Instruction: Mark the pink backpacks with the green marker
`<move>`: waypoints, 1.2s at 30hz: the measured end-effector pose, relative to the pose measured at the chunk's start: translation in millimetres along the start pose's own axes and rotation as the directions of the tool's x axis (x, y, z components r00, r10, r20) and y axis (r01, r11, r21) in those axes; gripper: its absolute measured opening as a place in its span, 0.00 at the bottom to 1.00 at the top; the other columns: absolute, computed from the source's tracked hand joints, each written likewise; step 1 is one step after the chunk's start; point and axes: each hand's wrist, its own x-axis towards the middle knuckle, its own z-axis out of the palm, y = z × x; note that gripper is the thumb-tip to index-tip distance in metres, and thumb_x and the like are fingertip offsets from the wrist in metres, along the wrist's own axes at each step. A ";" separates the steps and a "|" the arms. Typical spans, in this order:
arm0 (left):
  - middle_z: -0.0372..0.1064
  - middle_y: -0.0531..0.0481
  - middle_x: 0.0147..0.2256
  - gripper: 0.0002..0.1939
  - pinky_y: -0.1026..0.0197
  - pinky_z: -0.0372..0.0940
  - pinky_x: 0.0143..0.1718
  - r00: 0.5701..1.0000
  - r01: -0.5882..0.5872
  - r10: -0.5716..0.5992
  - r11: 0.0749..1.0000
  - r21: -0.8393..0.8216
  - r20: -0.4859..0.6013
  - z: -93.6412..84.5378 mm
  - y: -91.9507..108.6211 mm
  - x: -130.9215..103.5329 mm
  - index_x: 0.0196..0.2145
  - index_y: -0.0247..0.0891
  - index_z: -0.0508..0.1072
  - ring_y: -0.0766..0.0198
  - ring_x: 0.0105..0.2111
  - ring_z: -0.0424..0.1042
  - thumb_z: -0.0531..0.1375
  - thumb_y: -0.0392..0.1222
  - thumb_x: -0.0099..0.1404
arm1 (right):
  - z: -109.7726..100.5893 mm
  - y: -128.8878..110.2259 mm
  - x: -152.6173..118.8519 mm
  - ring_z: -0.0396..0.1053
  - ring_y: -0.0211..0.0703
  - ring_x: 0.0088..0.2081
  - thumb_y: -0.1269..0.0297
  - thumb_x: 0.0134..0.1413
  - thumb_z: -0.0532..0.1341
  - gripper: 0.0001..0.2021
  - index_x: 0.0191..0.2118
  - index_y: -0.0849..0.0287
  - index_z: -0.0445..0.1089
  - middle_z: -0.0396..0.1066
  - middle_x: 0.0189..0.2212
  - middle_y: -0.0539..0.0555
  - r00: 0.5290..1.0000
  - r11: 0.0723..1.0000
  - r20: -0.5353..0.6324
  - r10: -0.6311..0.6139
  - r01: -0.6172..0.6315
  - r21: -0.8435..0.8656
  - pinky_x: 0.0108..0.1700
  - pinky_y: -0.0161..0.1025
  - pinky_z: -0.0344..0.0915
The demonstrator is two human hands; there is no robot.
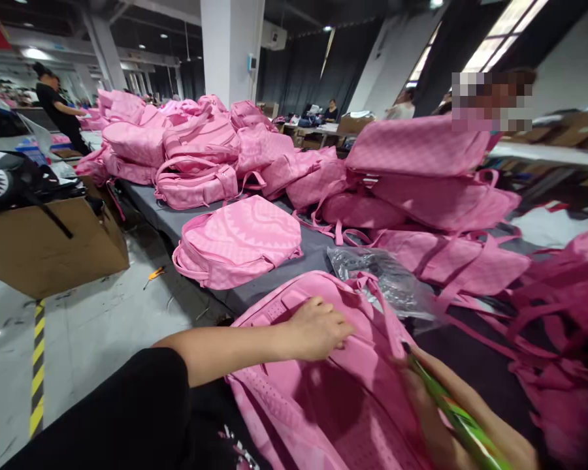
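An open pink backpack (323, 391) lies in front of me, its inside lining showing. My left hand (318, 329) reaches across it with curled fingers, gripping the pink fabric near the upper part of the opening. At the bag's right side, my right hand (441, 411) is closed around a slim green tool (455, 414) with a dark tip; its exact kind is not clear. That tip is close to the bag's edge and strap. Just beyond the bag lies crumpled clear plastic (387, 281).
Another pink backpack (245, 241) lies flat on the dark table (206, 222). Piles of pink bags (196, 143) stand behind it and to the right. A cardboard box (53, 241) holding black items is on the left; an orange tool (154, 275) lies on the floor. Co-workers are farther off.
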 end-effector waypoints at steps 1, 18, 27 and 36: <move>0.75 0.43 0.39 0.08 0.52 0.63 0.44 1.000 -0.027 0.027 1.000 -0.013 0.008 -2.2 -2.9 -0.8 0.40 0.33 0.74 0.54 0.42 0.72 0.56 0.37 0.66 | 8.7 0.0 -4.0 0.78 0.53 0.35 0.47 0.57 0.62 0.19 0.47 0.51 0.76 0.79 0.38 0.57 0.996 0.997 0.041 -0.082 0.081 0.013 0.41 0.49 0.73; 0.66 0.36 0.55 0.53 0.48 0.64 0.47 0.922 0.112 -0.127 0.992 0.062 0.365 -22.9 -48.8 86.0 0.69 0.34 0.44 0.45 0.51 0.68 0.69 0.44 0.54 | 80.5 17.8 -17.1 0.76 0.56 0.39 0.47 0.60 0.56 0.22 0.46 0.60 0.74 0.78 0.37 0.61 0.995 0.995 0.014 0.096 -0.096 0.004 0.42 0.49 0.68; 0.61 0.33 0.58 0.37 0.47 0.57 0.51 0.989 -0.149 0.138 0.925 0.350 0.055 -27.9 -28.0 38.1 0.70 0.43 0.48 0.44 0.57 0.63 0.55 0.37 0.66 | 83.4 14.5 -30.0 0.76 0.51 0.37 0.53 0.61 0.59 0.16 0.45 0.60 0.74 0.78 0.37 0.61 1.000 1.000 -0.003 -0.026 0.026 0.004 0.41 0.45 0.71; 0.59 0.30 0.60 0.41 0.50 0.57 0.47 0.971 -0.054 -0.036 0.929 0.366 0.235 0.4 -35.8 49.8 0.71 0.45 0.40 0.48 0.49 0.67 0.55 0.35 0.66 | 71.0 -16.8 -70.9 0.70 0.40 0.23 0.73 0.58 0.62 0.16 0.52 0.60 0.70 0.73 0.26 0.51 0.946 0.934 -0.017 -0.322 0.321 0.159 0.28 0.37 0.69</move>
